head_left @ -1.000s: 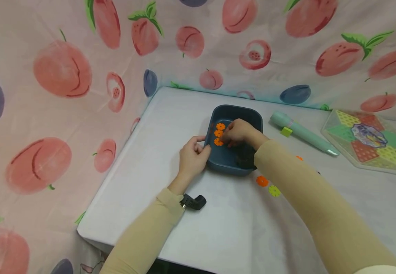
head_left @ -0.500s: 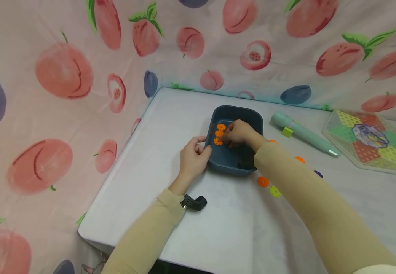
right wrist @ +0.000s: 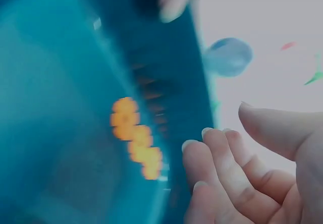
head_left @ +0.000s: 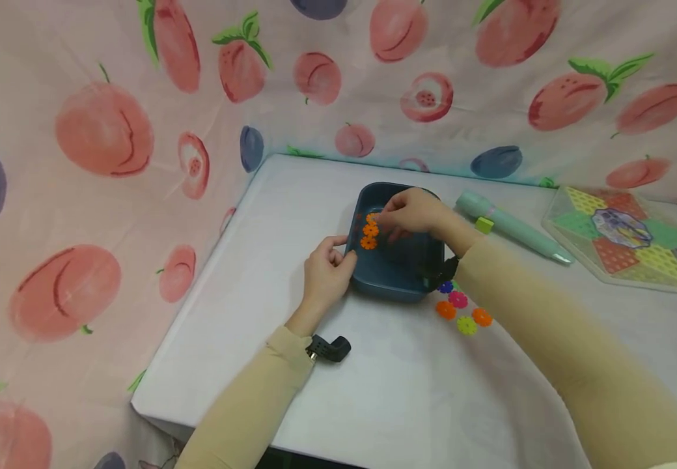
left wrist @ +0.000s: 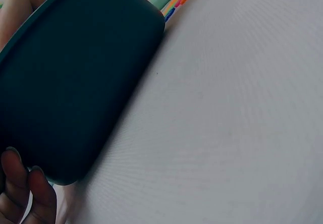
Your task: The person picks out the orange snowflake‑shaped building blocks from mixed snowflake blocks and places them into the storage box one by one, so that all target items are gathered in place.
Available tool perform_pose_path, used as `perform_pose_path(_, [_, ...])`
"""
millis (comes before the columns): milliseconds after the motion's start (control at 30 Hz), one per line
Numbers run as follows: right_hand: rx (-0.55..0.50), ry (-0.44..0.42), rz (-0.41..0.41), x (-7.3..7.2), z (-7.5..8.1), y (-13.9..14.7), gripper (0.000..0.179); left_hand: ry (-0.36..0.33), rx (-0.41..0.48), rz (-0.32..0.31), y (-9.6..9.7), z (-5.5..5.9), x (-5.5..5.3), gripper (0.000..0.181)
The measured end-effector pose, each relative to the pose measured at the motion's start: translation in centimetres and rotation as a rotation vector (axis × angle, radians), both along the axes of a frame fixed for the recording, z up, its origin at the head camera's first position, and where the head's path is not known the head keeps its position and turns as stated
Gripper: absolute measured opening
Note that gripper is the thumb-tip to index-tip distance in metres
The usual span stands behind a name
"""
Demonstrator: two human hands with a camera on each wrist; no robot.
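In the head view, my left hand (head_left: 327, 270) grips the near left rim of the dark blue rectangular box (head_left: 397, 293), thumb over the edge. Its fingertips (left wrist: 40, 191) show against the outer wall in the left wrist view. Over the inside of the box is my right hand (head_left: 411, 212), thumb and fingers apart and nothing visibly between them in the right wrist view. Just left of its fingertips, a row of three orange notched, flower-shaped discs (head_left: 369, 230) lies on the box floor along the left wall. The right hand partly covers the farthest one in the head view.
Several more notched discs (head_left: 467, 325) in orange, yellow, pink and blue lie at the box's near right corner. Farther right are a mint-green pen-shaped object (head_left: 520, 229), a small lime block (head_left: 484, 225) and a hexagonal patterned case (head_left: 625, 238). Fruit-print cloth (head_left: 309, 111) rises behind the table.
My right hand has lifted off the orange discs and shifted slightly right and away. More loose discs beside the box now show past the sleeve. The left hand keeps its hold on the rim.
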State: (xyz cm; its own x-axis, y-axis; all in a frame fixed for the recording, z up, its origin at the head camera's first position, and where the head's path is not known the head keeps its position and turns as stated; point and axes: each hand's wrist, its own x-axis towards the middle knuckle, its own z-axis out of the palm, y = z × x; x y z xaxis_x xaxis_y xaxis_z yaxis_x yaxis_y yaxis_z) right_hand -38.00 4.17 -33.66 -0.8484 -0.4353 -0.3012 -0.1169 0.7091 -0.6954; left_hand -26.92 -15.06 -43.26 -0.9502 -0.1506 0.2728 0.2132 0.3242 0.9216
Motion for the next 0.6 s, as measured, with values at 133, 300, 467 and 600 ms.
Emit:
perform_pose_path(133, [-0.047, 0.031, -0.014, 1.5, 1.9, 2.3, 0.044, -0.007, 0.005, 0.000, 0.0, 0.0, 0.0, 0.033])
perform_pose_path(300, [-0.055, 0.062, -0.070, 2.8, 2.0, 6.7, 0.052, -0.004, -0.008, 0.007, -0.1, -0.3, -0.1, 0.033])
perform_pose_path(467, [-0.043, 0.075, -0.179, 4.0, 0.9, 12.1, 0.054, 0.012, -0.018, -0.001, 0.0, -0.3, -0.3, 0.033])
perform_pose_path(600, [-0.018, 0.082, -0.235, 5.4, -0.9, 16.0, 0.054, 0.024, -0.013, -0.002, 0.1, -0.3, -0.2, 0.032])
